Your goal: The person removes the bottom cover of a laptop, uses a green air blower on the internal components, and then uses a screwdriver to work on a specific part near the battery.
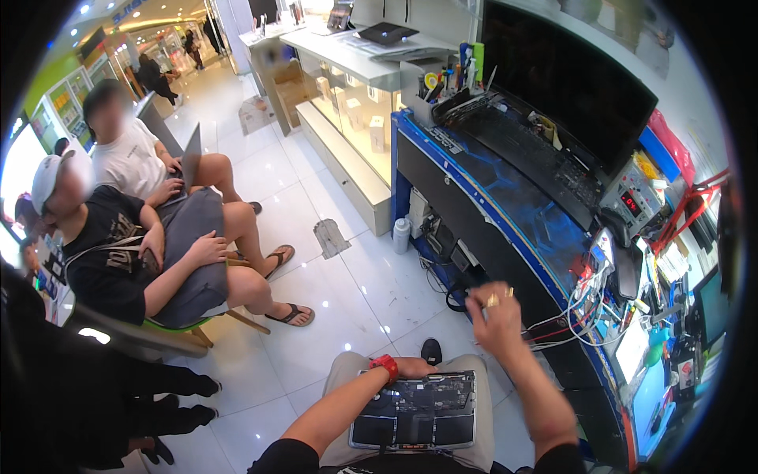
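Note:
An opened laptop base (414, 411) lies across my lap, its dark circuit board and black battery cells bare. My left hand (414, 366), with a red watch on the wrist, is closed at the laptop's far edge and steadies it; its fingertips are partly hidden. My right hand (496, 316) is raised above and to the right of the laptop, beside the workbench. Its fingers are curled together and slightly blurred. Something small and gold-coloured shows at them, perhaps a ring; I cannot make out what is pinched.
A curved workbench (505, 189) on the right bears a large monitor (568, 79), a power supply with a red display (632, 197), cables and tools. Two seated people are at the left, one with a laptop (189, 162). A glass display counter (347, 95) and a white bottle (401, 235) stand ahead.

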A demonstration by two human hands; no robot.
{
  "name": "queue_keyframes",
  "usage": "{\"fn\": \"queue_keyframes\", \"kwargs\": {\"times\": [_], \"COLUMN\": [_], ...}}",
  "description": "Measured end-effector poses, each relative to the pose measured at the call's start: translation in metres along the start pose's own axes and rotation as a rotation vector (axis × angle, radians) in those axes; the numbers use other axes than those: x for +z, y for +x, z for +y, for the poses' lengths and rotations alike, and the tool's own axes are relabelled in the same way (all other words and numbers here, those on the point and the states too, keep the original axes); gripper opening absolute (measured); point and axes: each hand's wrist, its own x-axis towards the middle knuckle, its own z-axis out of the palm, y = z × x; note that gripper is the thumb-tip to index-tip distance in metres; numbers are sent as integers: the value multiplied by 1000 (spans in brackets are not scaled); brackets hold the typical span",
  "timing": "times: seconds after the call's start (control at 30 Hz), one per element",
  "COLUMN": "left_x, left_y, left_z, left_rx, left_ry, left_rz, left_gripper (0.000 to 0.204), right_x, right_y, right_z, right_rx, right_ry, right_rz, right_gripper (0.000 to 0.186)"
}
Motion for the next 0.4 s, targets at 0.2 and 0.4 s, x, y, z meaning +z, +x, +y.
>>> {"fn": "queue_keyframes", "kwargs": {"times": [0.2,0.4], "left_x": [-13,-26], "left_y": [5,28], "left_z": [-1,-25], "left_rx": [172,143], "left_ry": [49,49], "left_rz": [-68,-56], "left_gripper": [76,74], "right_x": [61,153], "right_y": [235,439], "right_z": [47,119], "right_rx": [-292,-331], "right_ry": [-277,-599], "right_rz": [106,103], "right_gripper": [19,34]}}
